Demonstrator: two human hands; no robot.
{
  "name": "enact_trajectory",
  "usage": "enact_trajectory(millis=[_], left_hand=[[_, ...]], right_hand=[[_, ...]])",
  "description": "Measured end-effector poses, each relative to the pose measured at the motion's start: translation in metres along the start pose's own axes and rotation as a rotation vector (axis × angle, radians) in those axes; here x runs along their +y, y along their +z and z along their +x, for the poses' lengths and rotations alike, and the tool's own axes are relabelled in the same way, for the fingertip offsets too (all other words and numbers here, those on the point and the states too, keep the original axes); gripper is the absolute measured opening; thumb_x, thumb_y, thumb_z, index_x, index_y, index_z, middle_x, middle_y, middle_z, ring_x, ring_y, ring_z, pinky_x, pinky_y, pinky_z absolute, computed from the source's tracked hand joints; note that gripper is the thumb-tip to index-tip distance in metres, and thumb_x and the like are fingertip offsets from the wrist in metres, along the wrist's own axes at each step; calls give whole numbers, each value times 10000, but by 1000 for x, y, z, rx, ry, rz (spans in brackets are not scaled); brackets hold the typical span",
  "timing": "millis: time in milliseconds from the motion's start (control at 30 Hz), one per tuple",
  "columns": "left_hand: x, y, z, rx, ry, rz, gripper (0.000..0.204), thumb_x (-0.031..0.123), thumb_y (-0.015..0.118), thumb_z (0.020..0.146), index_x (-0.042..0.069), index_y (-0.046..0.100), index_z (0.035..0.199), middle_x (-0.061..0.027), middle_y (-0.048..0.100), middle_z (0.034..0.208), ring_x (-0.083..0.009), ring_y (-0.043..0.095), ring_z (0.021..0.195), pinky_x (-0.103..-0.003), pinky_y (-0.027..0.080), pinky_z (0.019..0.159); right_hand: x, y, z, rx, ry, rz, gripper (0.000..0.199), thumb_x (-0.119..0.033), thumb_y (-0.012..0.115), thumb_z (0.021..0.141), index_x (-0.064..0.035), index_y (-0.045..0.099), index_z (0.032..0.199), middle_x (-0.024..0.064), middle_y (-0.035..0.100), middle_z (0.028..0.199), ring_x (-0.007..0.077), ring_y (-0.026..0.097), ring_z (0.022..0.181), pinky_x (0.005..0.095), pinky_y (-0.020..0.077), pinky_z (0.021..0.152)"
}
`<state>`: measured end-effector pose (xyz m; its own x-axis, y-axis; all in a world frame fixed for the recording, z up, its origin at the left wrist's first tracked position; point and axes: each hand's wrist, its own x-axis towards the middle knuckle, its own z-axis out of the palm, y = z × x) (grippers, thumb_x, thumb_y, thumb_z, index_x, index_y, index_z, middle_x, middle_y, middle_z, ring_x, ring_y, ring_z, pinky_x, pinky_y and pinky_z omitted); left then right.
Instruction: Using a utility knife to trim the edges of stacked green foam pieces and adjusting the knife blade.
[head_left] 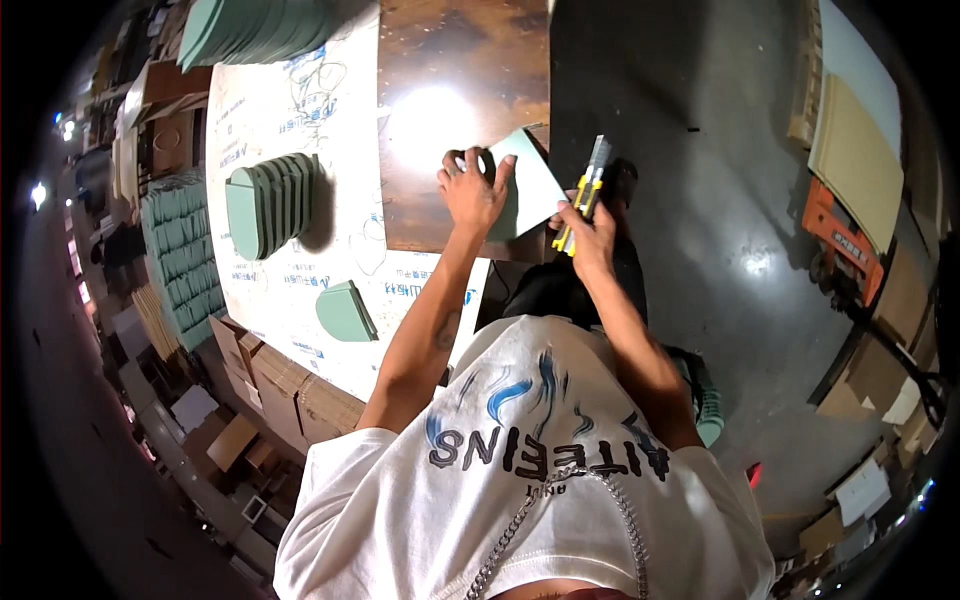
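A pale green panel (532, 185) with straight edges lies at an angle near the right edge of a brown board. My left hand (472, 192) is over its left side, fingers bent and spread apart, the thumb resting on the panel. The other fingertips are at the brown board. In my right hand (592, 232) is a yellow utility knife (588, 192), its metal blade extended and pointing away from me. Fingers of that hand also meet the panel's right corner. What lies under my left palm is hidden.
The brown board (460, 50) sits on a white printed sheet (270, 285). A row of green rounded pieces (270, 205), a smaller green stack (345, 312) and a far green stack (255, 35) stand left. Cardboard boxes (290, 390) border the table. An orange pallet jack (840, 240) is right.
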<state>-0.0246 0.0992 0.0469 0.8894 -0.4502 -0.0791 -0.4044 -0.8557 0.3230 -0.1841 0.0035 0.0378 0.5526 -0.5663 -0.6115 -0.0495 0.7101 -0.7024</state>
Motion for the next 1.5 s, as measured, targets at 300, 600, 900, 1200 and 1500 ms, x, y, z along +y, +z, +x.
enact_trajectory(millis=[300, 600, 900, 1200, 1500], left_hand=[[-39, -94, -19, -862, -586, -1205, 439, 348, 630, 968, -48, 662, 1155, -133, 718, 997, -168, 703, 816, -253, 576, 705], [-32, -128, 9, -474, -403, -1291, 317, 281, 675, 945, -13, 666, 1062, -78, 692, 864, -131, 655, 735, -257, 537, 658], [-34, -46, 15, -172, 803, -133, 447, 257, 668, 902, 142, 587, 1327, -94, 491, 1454, -313, 429, 1362, -528, 279, 1126], [-21, 8, 53, 131, 339, 2, 712, 530, 545, 939, 45, 424, 1446, -243, 346, 1512, -388, 295, 1410, -610, 181, 1112], [-2, 15, 46, 158, 278, 93, 728, 574, 523, 927, 58, 447, 1434, -202, 432, 1429, -345, 346, 1345, -587, 234, 1066]], right_hand=[[-108, 40, -40, -240, -420, -546, 336, -233, 767, 874, -12, 717, 1122, 11, 721, 930, 59, 621, 809, 239, 497, 734], [-86, 51, -31, 7, -409, -479, 239, -186, 740, 898, 1, 690, 1039, 38, 707, 852, 83, 645, 753, 231, 497, 677], [-68, -6, -19, 127, -280, -413, 168, -166, 592, 990, 0, 601, 1014, 58, 673, 819, 116, 646, 665, 262, 528, 630], [-74, 5, -5, -102, 11, -1077, 374, -214, 524, 980, 7, 465, 1276, 201, 677, 942, 299, 692, 667, 413, 560, 629], [-84, 30, 14, -231, 104, -1439, 350, -176, 493, 941, 104, 492, 1151, 352, 632, 1051, 498, 597, 1045, 533, 481, 920]])
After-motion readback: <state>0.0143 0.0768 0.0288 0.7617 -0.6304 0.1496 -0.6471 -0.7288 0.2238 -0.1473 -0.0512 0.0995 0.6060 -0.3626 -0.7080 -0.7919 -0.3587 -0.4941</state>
